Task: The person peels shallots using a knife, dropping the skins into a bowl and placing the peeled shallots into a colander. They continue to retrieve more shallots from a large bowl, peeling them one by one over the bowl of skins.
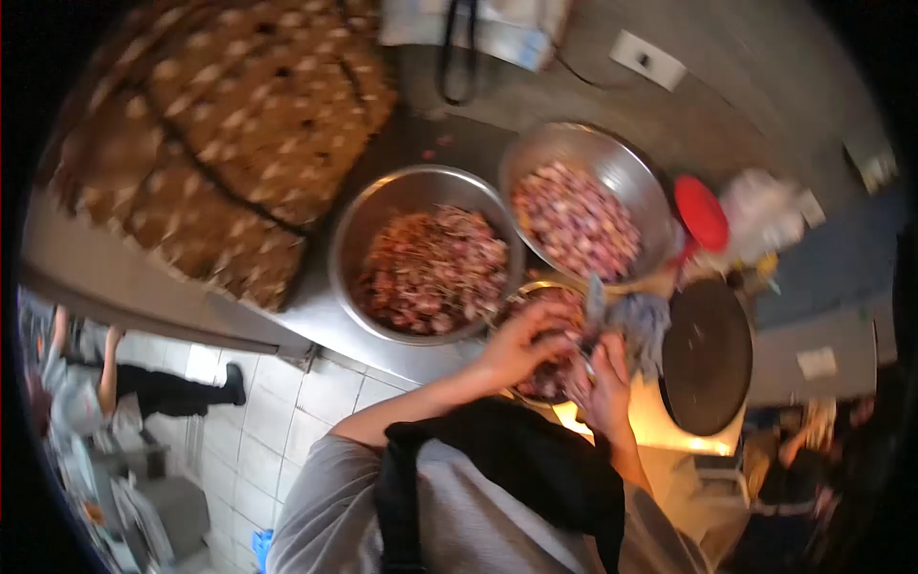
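Observation:
My right hand is closed around the handle of a knife, its blade pointing up and away. Close beside it, my left hand pinches a small pinkish piece, apparently a shallot, partly hidden by the fingers. Both hands are over a smaller metal bowl that holds reddish shallots. Farther left, a large steel bowl contains reddish pieces with stringy bits. Behind my hands, another steel bowl is tilted and contains smoother pink-white shallots.
A dark round pan or lid and a grey cloth lie right of my hands. A red round object stands behind them. A large brown patterned sack fills the left side. Other people are at the left and far right.

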{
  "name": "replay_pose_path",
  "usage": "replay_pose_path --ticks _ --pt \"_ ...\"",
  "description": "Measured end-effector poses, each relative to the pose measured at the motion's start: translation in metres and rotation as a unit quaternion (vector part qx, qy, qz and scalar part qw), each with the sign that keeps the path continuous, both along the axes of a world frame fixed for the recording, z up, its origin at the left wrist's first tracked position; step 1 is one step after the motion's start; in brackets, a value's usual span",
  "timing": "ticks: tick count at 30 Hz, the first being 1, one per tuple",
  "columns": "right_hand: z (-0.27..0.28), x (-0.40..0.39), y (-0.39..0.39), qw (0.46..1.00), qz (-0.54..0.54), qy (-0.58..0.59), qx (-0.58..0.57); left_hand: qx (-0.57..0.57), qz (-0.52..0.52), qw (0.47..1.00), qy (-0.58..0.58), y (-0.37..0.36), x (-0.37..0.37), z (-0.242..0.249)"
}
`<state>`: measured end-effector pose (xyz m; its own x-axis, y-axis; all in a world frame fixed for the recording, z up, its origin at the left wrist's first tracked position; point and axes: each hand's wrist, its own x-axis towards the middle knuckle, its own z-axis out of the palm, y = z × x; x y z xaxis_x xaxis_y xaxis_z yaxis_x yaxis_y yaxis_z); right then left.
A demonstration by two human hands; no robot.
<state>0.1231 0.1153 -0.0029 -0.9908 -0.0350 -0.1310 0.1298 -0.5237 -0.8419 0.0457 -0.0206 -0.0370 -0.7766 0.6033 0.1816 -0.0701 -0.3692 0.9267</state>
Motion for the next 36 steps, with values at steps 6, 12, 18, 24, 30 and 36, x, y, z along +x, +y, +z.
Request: replay_pose_path --ticks 6,12,18,24,30,36 --pt "0.004 -0.004 0.012 0.997 -0.063 -0.029 0.025 -0.037 -0.072 0.989 -0.121 -0.010 -0.002 0.018" --pt "-0.001 -0.003 0.012 0.988 -0.096 -0.010 0.124 -0.006 -0.064 0.976 -0.206 -0.014 -0.005 0.031" --pt "-0.005 0.010 -0.008 0.984 -0.028 0.041 0.169 0.078 -0.018 0.962 -0.261 -0.011 -0.005 0.025" --pt "-0.010 0.004 -0.011 0.895 -0.079 0.103 0.428 0.070 -0.006 0.967 -0.243 -0.012 -0.005 0.023" --pt "-0.011 0.006 -0.004 0.960 -0.079 0.028 0.268 0.078 -0.014 0.969 -0.233 -0.011 -0.005 0.024" --pt "-0.015 -0.004 0.007 0.964 -0.155 0.010 0.216 0.137 -0.063 0.940 -0.307 -0.014 -0.006 0.030"
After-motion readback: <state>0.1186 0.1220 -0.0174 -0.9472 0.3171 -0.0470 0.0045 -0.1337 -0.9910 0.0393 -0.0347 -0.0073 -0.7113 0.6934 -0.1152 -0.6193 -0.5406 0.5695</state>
